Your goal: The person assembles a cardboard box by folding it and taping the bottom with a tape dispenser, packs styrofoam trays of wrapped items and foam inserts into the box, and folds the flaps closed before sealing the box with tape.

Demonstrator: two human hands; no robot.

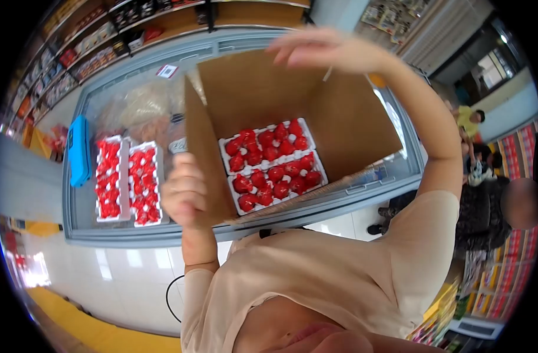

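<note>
A tall open cardboard box point(257, 82) stands on a glass-topped chest freezer point(83, 229) in front of me. Inside it lie two white trays point(273, 160) filled with several round red wrapped pieces point(263, 179). My left hand point(185, 189) has its fingers curled over the box's left edge. Slightly blurred, my right hand point(319, 48) is raised at the far rim of the box with fingers stretched out and nothing in them. Left of the box, a white tray point(125, 176) of red pieces lies beside another similar tray point(158, 203).
At the freezer's left end rests a bright blue case point(79, 151). Bagged goods point(145, 106) show through the glass. Stocked shelves point(98, 41) line the back, and other people point(477, 206) are at the far right. A tiled floor point(122, 270) runs along the near side.
</note>
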